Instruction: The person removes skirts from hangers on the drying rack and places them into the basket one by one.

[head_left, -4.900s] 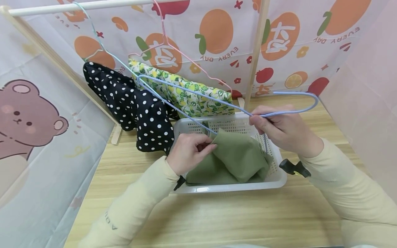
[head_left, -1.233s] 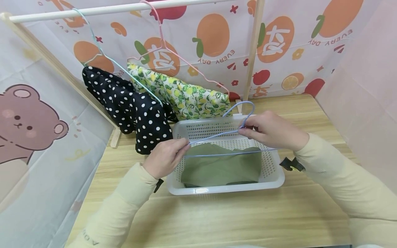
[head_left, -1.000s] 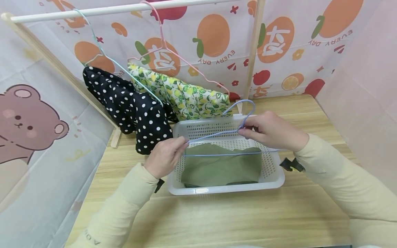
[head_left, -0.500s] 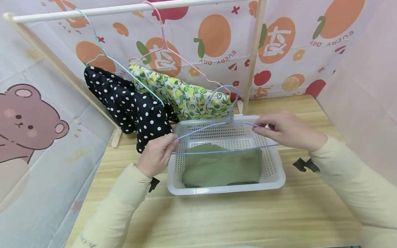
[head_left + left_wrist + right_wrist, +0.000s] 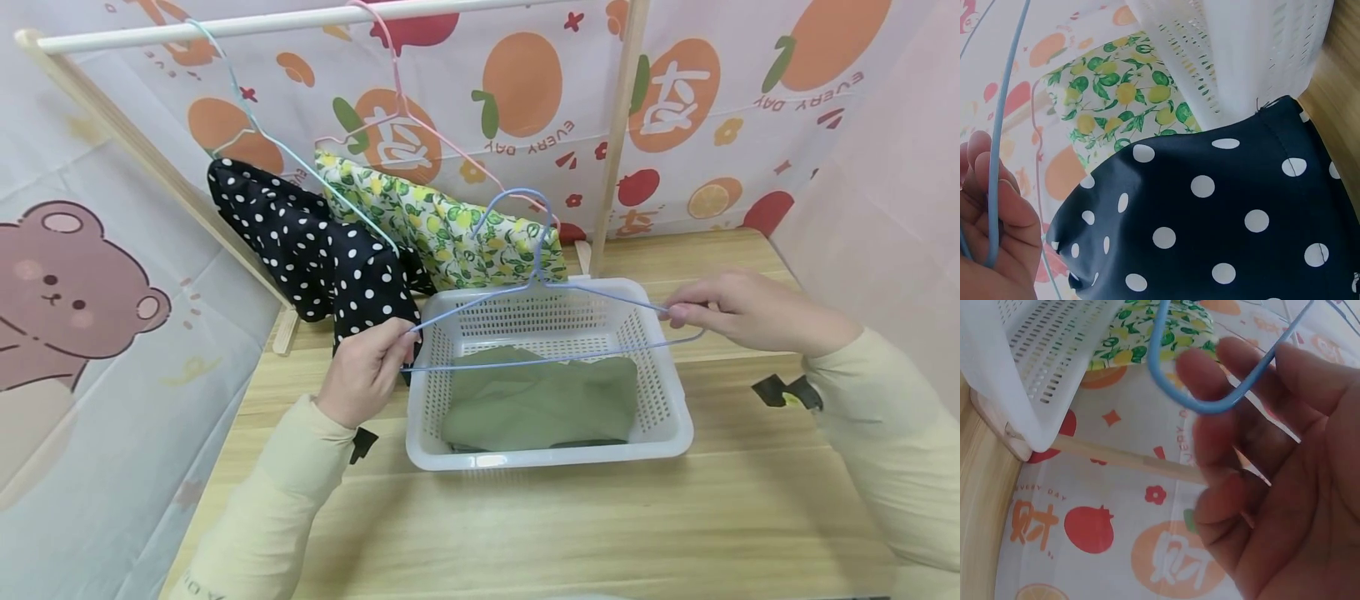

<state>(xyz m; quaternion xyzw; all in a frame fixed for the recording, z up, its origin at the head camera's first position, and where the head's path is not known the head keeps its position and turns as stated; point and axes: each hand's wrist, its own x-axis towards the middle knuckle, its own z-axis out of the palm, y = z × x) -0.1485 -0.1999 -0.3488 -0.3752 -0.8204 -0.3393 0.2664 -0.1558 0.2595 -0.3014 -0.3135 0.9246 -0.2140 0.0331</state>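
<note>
A blue wire hanger (image 5: 537, 277) is held level above a white perforated basket (image 5: 551, 457), hook upward, with nothing on it. My left hand (image 5: 366, 371) pinches its left shoulder near the end. At the opposite end, the thumb and fingers of my right hand (image 5: 750, 310) pinch the right shoulder. The hanger's rounded corner (image 5: 1204, 407) crosses in front of the right fingers in the right wrist view. A folded olive-green cloth (image 5: 540, 404) lies in the basket, below the hanger's bottom bar. The garment's full shape cannot be told.
Behind, a rack with a white rail (image 5: 285, 25) carries two hangers. A black polka-dot garment (image 5: 367, 283) hangs from the light-blue one, a lemon-print cloth (image 5: 438, 221) from the pink one. The polka-dot garment hangs close by my left hand. Wooden tabletop (image 5: 570, 525) surrounds the basket.
Earlier the left hand held the green cloth at the hanger; now the cloth lies in the basket. The right hand has slid from the hook's base to the right end, and the hands are wider apart.
</note>
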